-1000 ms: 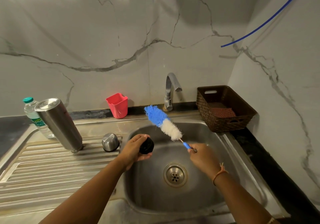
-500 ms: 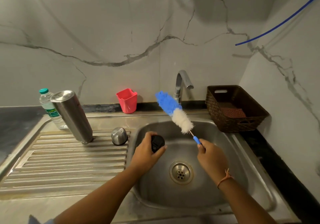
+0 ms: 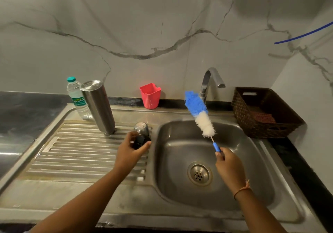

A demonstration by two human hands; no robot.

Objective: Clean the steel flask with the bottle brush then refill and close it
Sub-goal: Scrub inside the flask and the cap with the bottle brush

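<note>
We see the flask [image 3: 98, 106], a smooth steel cylinder, standing closed end up on the ribbed surface [image 3: 72, 151], presumably to drain. Our left hand [image 3: 128, 153] curls round the black stopper [image 3: 141, 141], just beside the domed steel cap [image 3: 141, 128]. Our right hand [image 3: 228, 166] pinches the fluffy blue-and-white brush [image 3: 200, 114] by its thin handle, above the sink [image 3: 243, 160].

Brushed steel flask [image 3: 98, 107], fluffy-bristled bottle brush [image 3: 200, 114], woven basket [image 3: 259, 124], glossy marble wall [image 3: 162, 25]

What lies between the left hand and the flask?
Head view: only bare ribbed drainboard between the left hand and the flask; the steel cap sits off to the right, behind the held stopper.
</note>
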